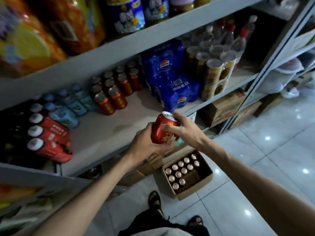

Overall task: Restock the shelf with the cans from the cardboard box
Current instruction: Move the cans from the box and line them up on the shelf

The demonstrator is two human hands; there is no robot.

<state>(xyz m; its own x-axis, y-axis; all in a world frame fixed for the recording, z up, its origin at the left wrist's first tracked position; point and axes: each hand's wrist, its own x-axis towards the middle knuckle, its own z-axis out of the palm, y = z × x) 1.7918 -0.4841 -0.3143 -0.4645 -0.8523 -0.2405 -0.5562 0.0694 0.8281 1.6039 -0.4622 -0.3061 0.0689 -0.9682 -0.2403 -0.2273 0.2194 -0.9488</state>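
Blue cola packs [170,79] sit stacked at 12 o'clock. Lidded snack tubes [216,70] are just beside them at 2, with clear red-capped bottles [238,38] behind those. Pale blue bottles [71,103] sit at 9, touching white-capped red bottles [49,133] toward 8. Big orange bottles [34,41] fill 10. Brown cartons [225,106] sit at 3, glossy floor tiles [272,150] at 4 and black sandals [154,200] at 6.

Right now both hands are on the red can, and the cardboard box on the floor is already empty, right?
Not empty. The head view shows the cardboard box on the floor with a cluster of cans standing in it. The rest holds: left hand and right hand are both on the red can.
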